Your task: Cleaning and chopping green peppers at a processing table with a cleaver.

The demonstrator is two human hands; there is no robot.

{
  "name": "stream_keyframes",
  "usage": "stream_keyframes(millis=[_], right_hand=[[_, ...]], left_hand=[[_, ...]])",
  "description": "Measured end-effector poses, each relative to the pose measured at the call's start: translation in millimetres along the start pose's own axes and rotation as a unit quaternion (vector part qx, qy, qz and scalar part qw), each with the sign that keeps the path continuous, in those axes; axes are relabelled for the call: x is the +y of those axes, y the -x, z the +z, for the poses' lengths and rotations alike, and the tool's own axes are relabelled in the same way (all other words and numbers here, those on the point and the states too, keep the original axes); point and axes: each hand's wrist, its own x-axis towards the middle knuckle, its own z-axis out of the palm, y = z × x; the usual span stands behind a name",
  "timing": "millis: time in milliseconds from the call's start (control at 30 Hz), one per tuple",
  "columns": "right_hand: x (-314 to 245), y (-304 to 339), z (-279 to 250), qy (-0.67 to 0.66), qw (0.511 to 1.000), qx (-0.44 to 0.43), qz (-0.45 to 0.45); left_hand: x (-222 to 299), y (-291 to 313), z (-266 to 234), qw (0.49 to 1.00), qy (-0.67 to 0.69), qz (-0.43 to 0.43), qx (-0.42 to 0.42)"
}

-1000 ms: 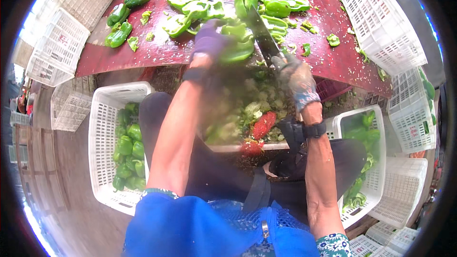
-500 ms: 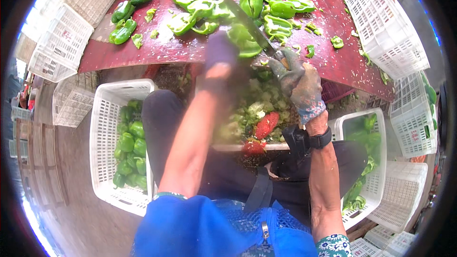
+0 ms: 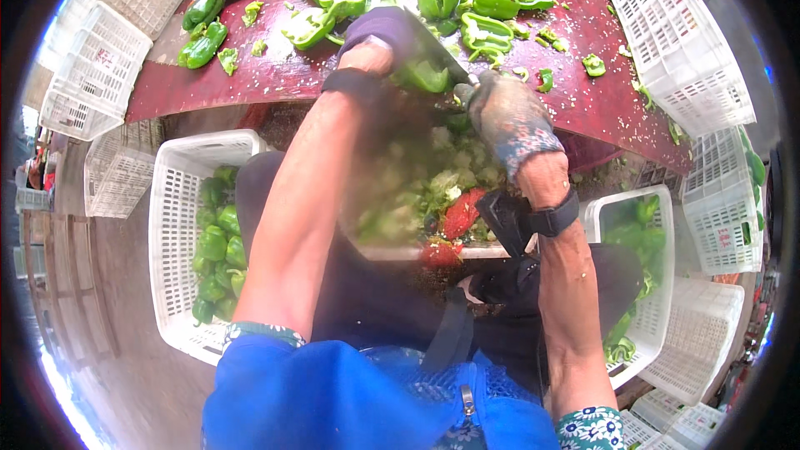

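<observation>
Green pepper (image 3: 427, 77) under curled left-hand fingers (image 3: 385, 27); right-hand fingers (image 3: 504, 112) clenched around knife (image 3: 440, 50).

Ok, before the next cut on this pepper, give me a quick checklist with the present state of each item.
1. Left hand gloved and pinning the green pepper: ok.
2. Right hand gloved and gripping the knife: ok.
3. Left fingertips away from the blade: cannot tell, blurred.
4. Scrap bin under the table edge: ok.
5. More peppers on the red table: ok.
</observation>
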Motion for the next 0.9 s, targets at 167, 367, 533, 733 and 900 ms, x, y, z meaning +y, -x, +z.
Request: stream_keyframes(millis=[167, 367, 533, 733, 900], right_hand=[[-0.9, -1.9, 25.0, 0.004, 1.0, 0.017, -0.023], [88.0, -23.2, 53.5, -0.088, 0.991, 0.101, 0.011], [51.7, 6.0, 42.9, 0.089, 0.965, 0.209, -0.135], [20.5, 41.4, 12.7, -0.653, 0.757, -0.028, 0.006], [28.1, 69.3, 5.8, -0.379, 0.915, 0.129, -0.046]], left_hand=[[-31.5, -8.5, 35.4, 0.996, 0.044, -0.065, 0.045], [-45.7, 41.6, 66.9, 0.927, 0.288, -0.117, 0.211], [-11.5, 76.5, 51.5, 0.866, 0.39, -0.065, 0.306], [35.8, 105.5, 42.0, 0.803, 0.539, -0.009, 0.254], [90.3, 130.2, 22.5, 0.788, 0.585, -0.012, 0.192]])
